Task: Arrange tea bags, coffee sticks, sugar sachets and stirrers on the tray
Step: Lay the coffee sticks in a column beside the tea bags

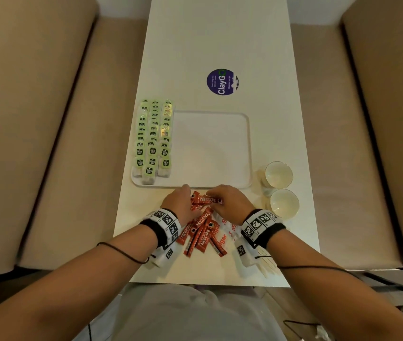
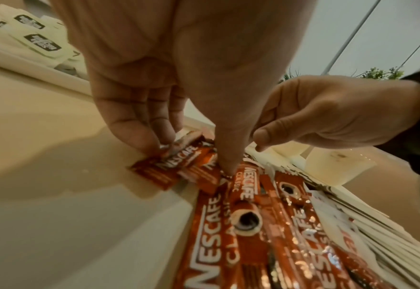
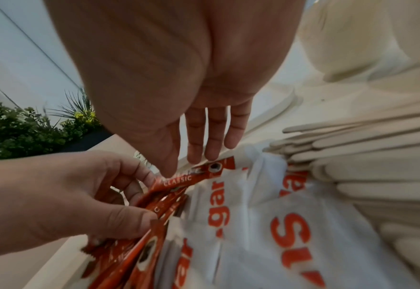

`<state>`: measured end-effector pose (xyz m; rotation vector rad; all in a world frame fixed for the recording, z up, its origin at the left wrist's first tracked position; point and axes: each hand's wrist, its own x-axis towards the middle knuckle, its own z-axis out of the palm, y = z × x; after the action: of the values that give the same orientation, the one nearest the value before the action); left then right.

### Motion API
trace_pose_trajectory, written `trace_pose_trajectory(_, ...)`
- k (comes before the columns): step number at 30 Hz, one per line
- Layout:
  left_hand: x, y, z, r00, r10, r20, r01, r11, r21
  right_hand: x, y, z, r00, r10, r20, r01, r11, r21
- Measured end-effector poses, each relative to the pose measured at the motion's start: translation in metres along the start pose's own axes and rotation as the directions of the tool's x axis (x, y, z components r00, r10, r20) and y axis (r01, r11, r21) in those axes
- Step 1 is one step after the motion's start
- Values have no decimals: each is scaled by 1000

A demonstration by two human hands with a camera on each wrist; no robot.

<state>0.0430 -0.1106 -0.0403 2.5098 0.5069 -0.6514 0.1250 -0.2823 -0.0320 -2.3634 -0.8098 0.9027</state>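
Observation:
Red Nescafe coffee sticks (image 1: 199,233) lie in a loose pile at the table's near edge. My left hand (image 1: 189,200) grips the left ends of a small bundle of coffee sticks (image 2: 177,166) between thumb and fingers. My right hand (image 1: 217,196) pinches the right end of the top stick (image 3: 204,174), which lies crosswise just in front of the white tray (image 1: 211,148). Green-labelled tea bags (image 1: 153,139) fill the tray's left side in three rows. White sugar sachets (image 3: 266,224) lie right of the sticks. Wooden stirrers (image 3: 364,156) are fanned out beside my right wrist.
Two white cups (image 1: 278,174) (image 1: 284,203) stand right of the tray's near corner. A round purple sticker (image 1: 222,81) lies on the table beyond the tray. Beige seat cushions (image 1: 48,143) flank the narrow table on both sides.

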Motion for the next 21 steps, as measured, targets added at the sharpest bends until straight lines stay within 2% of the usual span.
trace_pose_trajectory(10, -3, -2, 2, 1000, 19, 18, -19, 1000, 10, 1, -1, 10, 996, -81, -27, 75, 982, -176)
trace_pose_trajectory(13, -4, -4, -2, 999, 31, 23, -31, 999, -12, 1, 0, 9, 998, -67, -17, 63, 982, -177)
trace_pose_trajectory(21, -3, -16, -10, 998, -19, 52, 28, 981, -192, 4, -1, -6, 998, -59, -33, 57, 996, -70)
